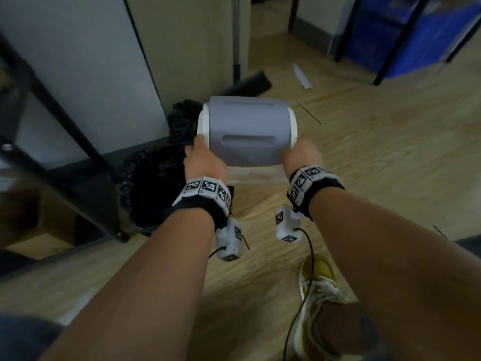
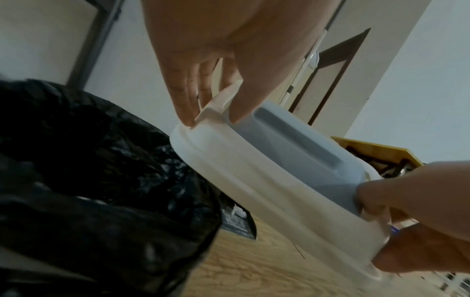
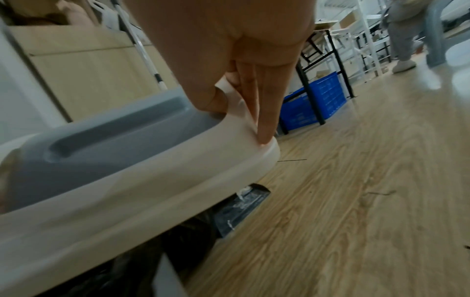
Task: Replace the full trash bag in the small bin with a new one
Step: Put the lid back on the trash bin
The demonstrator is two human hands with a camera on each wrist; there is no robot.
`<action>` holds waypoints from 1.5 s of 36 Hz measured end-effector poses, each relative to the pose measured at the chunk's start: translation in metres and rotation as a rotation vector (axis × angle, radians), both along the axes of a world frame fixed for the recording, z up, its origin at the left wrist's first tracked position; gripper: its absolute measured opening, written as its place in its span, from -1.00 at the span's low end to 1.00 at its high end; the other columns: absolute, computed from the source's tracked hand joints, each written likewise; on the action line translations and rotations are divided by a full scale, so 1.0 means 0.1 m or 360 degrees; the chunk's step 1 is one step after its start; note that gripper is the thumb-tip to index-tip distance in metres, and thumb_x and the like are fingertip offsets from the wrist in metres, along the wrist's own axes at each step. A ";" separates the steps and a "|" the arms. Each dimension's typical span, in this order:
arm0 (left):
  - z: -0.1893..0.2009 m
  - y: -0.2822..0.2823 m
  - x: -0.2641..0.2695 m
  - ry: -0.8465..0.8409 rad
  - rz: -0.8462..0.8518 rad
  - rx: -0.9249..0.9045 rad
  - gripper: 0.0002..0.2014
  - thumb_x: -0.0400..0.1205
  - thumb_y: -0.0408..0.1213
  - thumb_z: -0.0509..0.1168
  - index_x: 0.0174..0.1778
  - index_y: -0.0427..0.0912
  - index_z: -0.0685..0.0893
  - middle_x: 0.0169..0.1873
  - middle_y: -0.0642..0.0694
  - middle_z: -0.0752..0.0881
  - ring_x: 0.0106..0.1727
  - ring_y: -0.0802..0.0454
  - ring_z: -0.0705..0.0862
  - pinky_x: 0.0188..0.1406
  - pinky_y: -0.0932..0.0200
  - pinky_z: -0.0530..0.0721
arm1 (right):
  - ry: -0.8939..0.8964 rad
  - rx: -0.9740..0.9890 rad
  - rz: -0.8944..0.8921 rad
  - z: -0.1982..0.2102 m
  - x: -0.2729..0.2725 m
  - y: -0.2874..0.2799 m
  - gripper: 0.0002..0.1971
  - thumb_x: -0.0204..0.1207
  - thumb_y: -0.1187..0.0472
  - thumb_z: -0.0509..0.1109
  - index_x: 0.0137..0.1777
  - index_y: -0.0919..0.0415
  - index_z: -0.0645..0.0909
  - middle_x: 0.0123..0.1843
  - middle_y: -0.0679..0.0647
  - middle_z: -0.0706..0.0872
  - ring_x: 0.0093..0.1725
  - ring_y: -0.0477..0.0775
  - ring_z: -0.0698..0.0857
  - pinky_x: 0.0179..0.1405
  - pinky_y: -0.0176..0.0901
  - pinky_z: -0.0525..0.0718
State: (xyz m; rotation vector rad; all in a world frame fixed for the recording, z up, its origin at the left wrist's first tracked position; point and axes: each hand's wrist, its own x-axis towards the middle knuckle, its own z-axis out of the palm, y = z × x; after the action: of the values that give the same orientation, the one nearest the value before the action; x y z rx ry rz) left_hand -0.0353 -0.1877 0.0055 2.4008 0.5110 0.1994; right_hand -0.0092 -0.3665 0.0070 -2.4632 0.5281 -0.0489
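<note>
A bin lid (image 1: 247, 131), white rim with a grey swing flap, is held tilted above the wooden floor. My left hand (image 1: 200, 149) pinches its left rim, thumb on the grey flap and fingers on the outside. My right hand (image 1: 299, 149) pinches the right rim the same way. The left wrist view shows the lid (image 2: 267, 180) between the left hand (image 2: 213, 118) and the right hand (image 2: 406, 211). The right wrist view shows the right hand (image 3: 239, 122) on the rim (image 3: 178, 180). A crumpled black trash bag (image 1: 151, 183) sits at lower left of the lid, partly hidden by my left arm.
A black table frame (image 1: 65, 121) stands at left over the bag. A broom (image 1: 244, 84) leans on the cabinet behind. More black plastic (image 1: 182, 118) lies by the wall. A blue crate (image 1: 406, 43) is at far right. My shoe (image 1: 320, 295) is below. Another person's legs (image 3: 404, 40) show far off.
</note>
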 end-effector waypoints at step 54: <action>-0.41 1.69 -0.89 0.0196 0.0336 -0.0358 -0.56 0.60 0.06 0.28 0.30 -0.11 0.48 0.20 -0.08 0.60 0.03 -0.02 0.58 -0.03 0.10 0.51 | 0.0063 0.0197 0.0628 -0.35 -0.34 1.39 -0.58 0.52 0.21 0.24 0.37 0.19 0.34 0.13 0.29 0.68 0.01 0.31 0.70 -0.10 0.03 0.65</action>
State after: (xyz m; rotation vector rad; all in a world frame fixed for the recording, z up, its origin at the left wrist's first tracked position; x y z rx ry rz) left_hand -0.1243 -0.0189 -0.0351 2.1478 0.8012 0.0809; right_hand -0.0436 -0.2278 -0.0281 -2.4052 0.0517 0.1870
